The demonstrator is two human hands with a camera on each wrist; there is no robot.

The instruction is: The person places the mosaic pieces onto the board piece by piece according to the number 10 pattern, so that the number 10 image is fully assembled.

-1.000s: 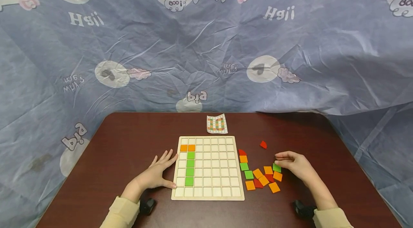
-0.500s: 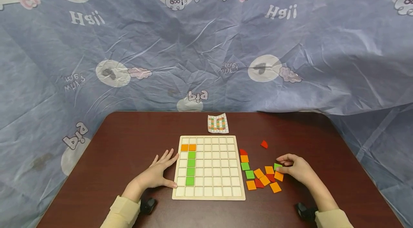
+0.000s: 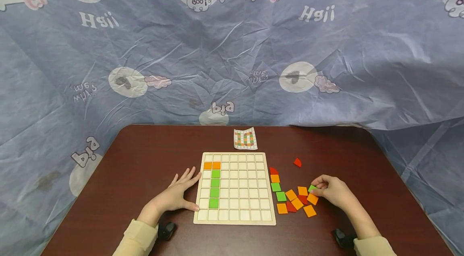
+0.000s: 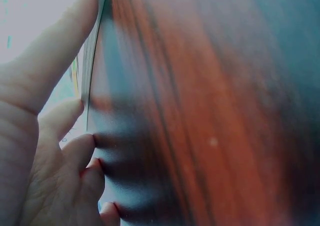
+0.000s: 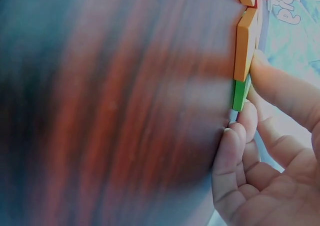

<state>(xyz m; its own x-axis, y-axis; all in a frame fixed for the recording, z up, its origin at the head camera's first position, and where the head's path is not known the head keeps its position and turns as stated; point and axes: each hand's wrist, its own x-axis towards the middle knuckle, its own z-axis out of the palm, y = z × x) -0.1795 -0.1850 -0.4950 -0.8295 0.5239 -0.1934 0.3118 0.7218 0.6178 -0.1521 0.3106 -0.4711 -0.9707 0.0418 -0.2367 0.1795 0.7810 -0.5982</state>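
Presently, your right hand [image 3: 334,190] pinches a small green square tile [image 5: 240,95] between the thumb and the fingers, so the grip is narrow. This tile is at the right side of the loose pieces, just beside an orange square tile [image 3: 312,199] on the dark reddish-brown wooden table [image 3: 156,147]. Your left hand [image 3: 174,197] has its fingers spread wide and grips nothing; its index fingertip and thumb touch the left edge of the pale wooden grid board [image 3: 243,193]. On this board, two orange square tiles [image 3: 212,165] sit in the second row from the far side, and four green square tiles [image 3: 215,182] continue down the second column. A red rounded-edge piece [image 3: 297,162] lies apart from the other loose pieces. Behind the board, you have a paper card with a coloured grid [image 3: 245,139].
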